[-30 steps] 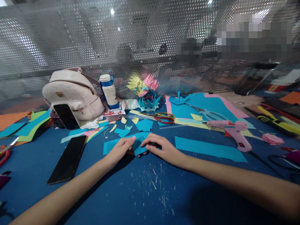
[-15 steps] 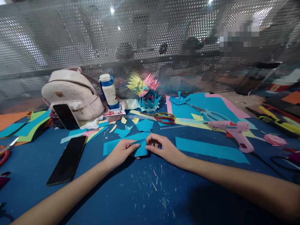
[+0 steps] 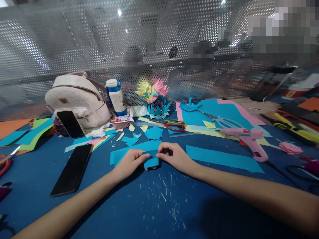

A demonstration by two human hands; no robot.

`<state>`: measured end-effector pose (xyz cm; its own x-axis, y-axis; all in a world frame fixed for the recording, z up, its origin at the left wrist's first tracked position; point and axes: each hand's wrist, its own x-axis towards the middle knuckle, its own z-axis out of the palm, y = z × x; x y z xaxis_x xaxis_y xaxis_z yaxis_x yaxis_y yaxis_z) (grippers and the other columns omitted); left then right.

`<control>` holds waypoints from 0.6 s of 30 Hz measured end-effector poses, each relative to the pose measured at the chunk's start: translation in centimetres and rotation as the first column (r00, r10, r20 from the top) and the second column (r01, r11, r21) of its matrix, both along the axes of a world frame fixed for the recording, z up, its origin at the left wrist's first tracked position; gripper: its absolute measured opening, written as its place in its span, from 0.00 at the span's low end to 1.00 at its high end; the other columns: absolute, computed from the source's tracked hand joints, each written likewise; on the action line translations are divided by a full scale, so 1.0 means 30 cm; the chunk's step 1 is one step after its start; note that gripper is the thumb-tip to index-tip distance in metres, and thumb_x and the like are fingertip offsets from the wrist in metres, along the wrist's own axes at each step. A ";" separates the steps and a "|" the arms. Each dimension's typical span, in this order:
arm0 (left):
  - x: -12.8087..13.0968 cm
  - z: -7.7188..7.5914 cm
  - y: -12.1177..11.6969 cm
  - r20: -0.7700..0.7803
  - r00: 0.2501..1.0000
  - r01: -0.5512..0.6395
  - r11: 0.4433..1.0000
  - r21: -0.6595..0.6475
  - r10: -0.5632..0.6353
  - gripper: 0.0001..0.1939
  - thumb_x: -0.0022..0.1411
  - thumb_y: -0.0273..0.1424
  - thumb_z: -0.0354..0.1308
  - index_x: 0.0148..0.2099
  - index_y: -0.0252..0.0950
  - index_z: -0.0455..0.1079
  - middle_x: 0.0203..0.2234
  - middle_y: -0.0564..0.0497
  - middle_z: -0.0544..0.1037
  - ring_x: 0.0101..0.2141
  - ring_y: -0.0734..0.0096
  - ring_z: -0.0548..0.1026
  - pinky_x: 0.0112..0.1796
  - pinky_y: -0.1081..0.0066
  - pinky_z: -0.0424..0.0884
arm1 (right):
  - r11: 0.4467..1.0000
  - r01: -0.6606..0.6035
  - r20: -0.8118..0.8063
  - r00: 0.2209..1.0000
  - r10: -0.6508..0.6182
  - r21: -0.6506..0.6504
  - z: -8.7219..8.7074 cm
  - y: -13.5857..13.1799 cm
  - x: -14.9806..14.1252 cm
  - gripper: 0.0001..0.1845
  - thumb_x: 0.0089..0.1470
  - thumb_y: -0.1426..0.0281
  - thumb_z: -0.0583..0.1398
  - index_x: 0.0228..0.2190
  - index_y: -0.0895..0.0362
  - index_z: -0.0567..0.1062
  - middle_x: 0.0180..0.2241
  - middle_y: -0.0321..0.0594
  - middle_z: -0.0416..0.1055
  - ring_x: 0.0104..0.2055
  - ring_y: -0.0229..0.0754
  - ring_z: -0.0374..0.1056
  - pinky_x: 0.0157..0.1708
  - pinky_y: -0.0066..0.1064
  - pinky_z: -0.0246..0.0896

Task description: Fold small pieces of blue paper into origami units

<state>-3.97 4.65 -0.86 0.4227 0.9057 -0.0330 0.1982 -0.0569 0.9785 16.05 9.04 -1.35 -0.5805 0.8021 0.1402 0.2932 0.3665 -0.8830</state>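
My left hand (image 3: 130, 160) and right hand (image 3: 174, 154) pinch the paper (image 3: 152, 162) (light and bendy, I guess); its edges seem best.

This looks like a papercraft work spot; the blue table (image 3: 144, 209) carries coloured sheets (image 3: 231, 111), cut scraps (image 3: 154, 133), red-handled scissors (image 3: 164, 122), a pink glue gun (image 3: 254, 135) and folded paper flowers (image 3: 159, 108); a perforated metal screen (image 3: 87, 39) stands along the back, more public than homely; a backpack (image 3: 69, 96), drinking bottle (image 3: 117, 99) and phone (image 3: 73, 169) share the surface; whether it is a classroom, shop or hall cannot be told.
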 end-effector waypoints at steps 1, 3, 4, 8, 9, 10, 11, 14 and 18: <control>0.002 0.000 -0.001 0.009 1.000 -0.002 1.000 -0.010 0.002 0.19 0.65 0.39 0.51 0.30 0.34 0.75 0.22 0.49 0.80 0.23 0.72 0.74 0.29 0.74 0.69 | 1.000 0.007 -0.009 1.000 -0.007 -0.003 0.001 0.000 0.000 0.10 0.53 0.66 0.61 0.25 0.59 0.70 0.24 0.35 0.67 0.25 0.34 0.59 0.25 0.26 0.53; 0.004 -0.006 -0.004 0.020 1.000 -0.018 0.999 -0.031 0.019 0.18 0.65 0.39 0.52 0.30 0.34 0.75 0.23 0.48 0.80 0.24 0.72 0.76 0.30 0.73 0.71 | 1.000 0.015 -0.053 0.998 -0.015 -0.004 0.002 0.001 0.002 0.11 0.53 0.65 0.61 0.25 0.58 0.69 0.25 0.35 0.66 0.26 0.35 0.59 0.26 0.26 0.54; 0.004 -0.012 -0.005 0.025 0.999 -0.025 0.999 -0.037 0.026 0.17 0.65 0.39 0.52 0.31 0.34 0.75 0.23 0.48 0.81 0.24 0.71 0.76 0.30 0.73 0.71 | 1.000 0.016 -0.077 0.997 -0.016 -0.005 0.002 0.001 0.002 0.11 0.54 0.64 0.60 0.26 0.58 0.69 0.25 0.35 0.66 0.27 0.35 0.60 0.26 0.26 0.54; 0.002 -0.036 -0.007 0.075 0.997 -0.011 0.999 -0.042 0.015 0.17 0.66 0.38 0.50 0.37 0.32 0.75 0.28 0.45 0.82 0.27 0.70 0.78 0.30 0.73 0.72 | 1.000 -0.015 -0.081 0.997 0.015 -0.008 0.000 0.004 0.003 0.11 0.55 0.63 0.59 0.27 0.58 0.69 0.26 0.34 0.64 0.28 0.35 0.59 0.26 0.26 0.53; 0.001 -0.039 -0.007 0.088 0.996 -0.014 0.999 -0.045 0.018 0.18 0.66 0.38 0.50 0.37 0.32 0.76 0.29 0.44 0.82 0.27 0.70 0.79 0.30 0.73 0.72 | 0.999 -0.031 -0.065 0.997 0.031 -0.010 0.000 0.004 0.003 0.11 0.55 0.63 0.59 0.27 0.58 0.69 0.25 0.34 0.64 0.27 0.35 0.59 0.26 0.26 0.53; 0.000 -0.041 -0.007 0.096 0.995 -0.019 0.999 -0.048 0.023 0.18 0.66 0.38 0.50 0.37 0.31 0.76 0.29 0.44 0.82 0.27 0.69 0.79 0.29 0.73 0.72 | 0.999 -0.043 -0.053 0.998 0.042 -0.016 0.000 0.003 0.002 0.12 0.55 0.63 0.59 0.26 0.58 0.69 0.24 0.33 0.64 0.27 0.35 0.60 0.26 0.26 0.53; 0.000 -0.041 -0.007 0.100 0.995 -0.025 0.998 -0.051 0.030 0.18 0.66 0.39 0.50 0.36 0.31 0.76 0.29 0.44 0.82 0.27 0.69 0.79 0.29 0.73 0.73 | 0.999 -0.049 -0.044 0.998 0.047 -0.023 -0.001 0.001 0.000 0.13 0.54 0.63 0.60 0.25 0.58 0.69 0.23 0.33 0.64 0.26 0.35 0.60 0.26 0.26 0.54; 0.003 -0.035 -0.005 0.106 0.994 -0.019 0.998 -0.055 0.025 0.19 0.66 0.39 0.50 0.35 0.31 0.76 0.28 0.44 0.82 0.26 0.70 0.78 0.29 0.73 0.72 | 0.999 -0.035 -0.026 0.999 0.035 -0.023 -0.001 -0.004 -0.002 0.16 0.55 0.61 0.59 0.22 0.58 0.67 0.21 0.33 0.63 0.25 0.35 0.61 0.26 0.26 0.53; 0.007 -0.026 -0.003 0.101 0.995 -0.009 0.998 -0.058 0.015 0.19 0.65 0.40 0.50 0.35 0.31 0.76 0.28 0.44 0.82 0.26 0.70 0.78 0.29 0.74 0.72 | 0.995 -0.044 0.036 0.999 0.041 0.093 0.001 -0.008 0.000 0.19 0.59 0.60 0.56 0.21 0.58 0.63 0.20 0.32 0.62 0.24 0.34 0.58 0.25 0.25 0.50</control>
<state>-3.77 4.55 -1.65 0.4158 0.9084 -0.0432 0.0986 0.0022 0.9951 16.07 8.79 -1.33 -0.6193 0.7609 0.1937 0.3045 0.4601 -0.8340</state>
